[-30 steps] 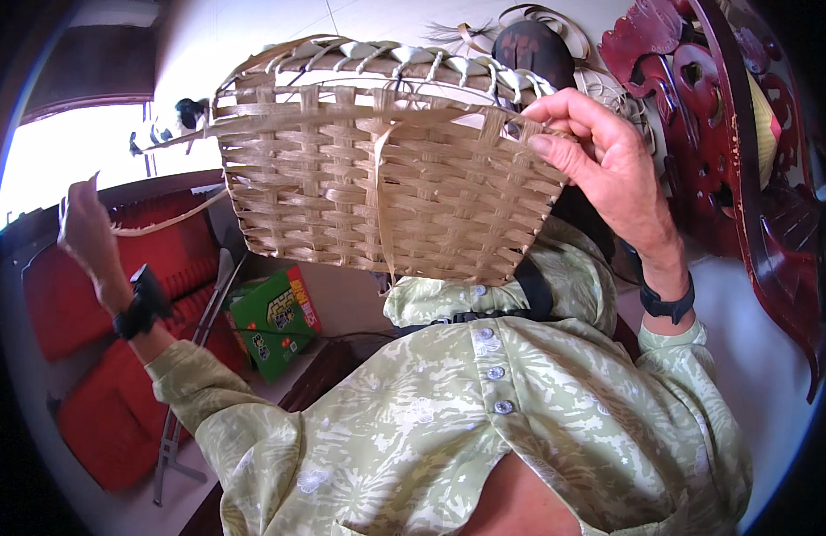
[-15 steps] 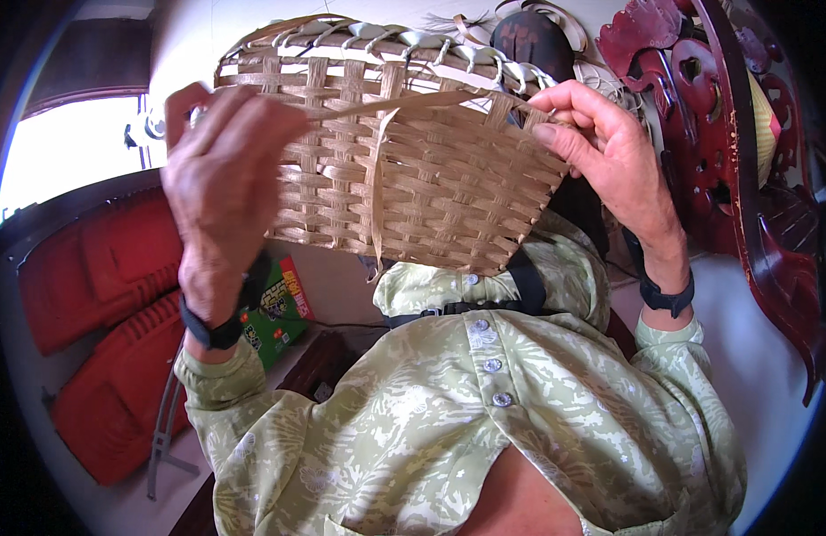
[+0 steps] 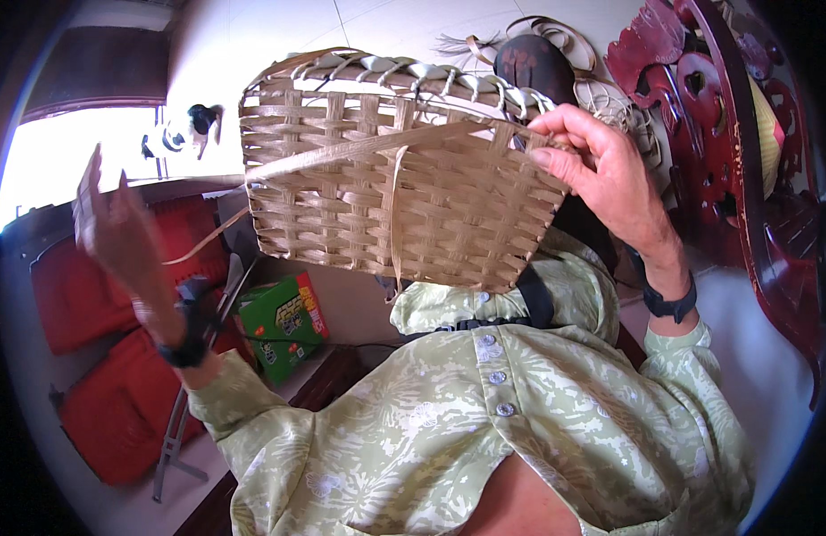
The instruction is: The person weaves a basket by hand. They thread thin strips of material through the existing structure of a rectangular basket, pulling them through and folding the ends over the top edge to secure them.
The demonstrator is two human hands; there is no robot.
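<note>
A woven basket (image 3: pixel 342 210) of flat tan strips is tilted up in front of me. White-and-green wrapping binds its upper edge. My right hand (image 3: pixel 600 170) pinches its right upper corner between thumb and fingers. A flat tan strip (image 3: pixel 342 154) crosses the woven face from near that corner toward the left edge, and another strip hangs down the middle. Off to the left is my left hand (image 3: pixel 123 237), raised and smeared by motion. Near its palm a thin loose strip (image 3: pixel 208 237) curves; whether the fingers hold it does not show.
Dark red carved wooden furniture (image 3: pixel 708 116) stands at the right. Coiled strips (image 3: pixel 565 36) and a dark rounded object (image 3: pixel 533 67) lie beyond the basket. At left are red padded seats (image 3: pixel 118 393), a green box (image 3: pixel 279 322) and a grey metal leg (image 3: pixel 176 438).
My left hand has swung away from the basket to the left and slightly down. The crossing strip now lies straighter toward the left edge. My right hand keeps its pinch.
</note>
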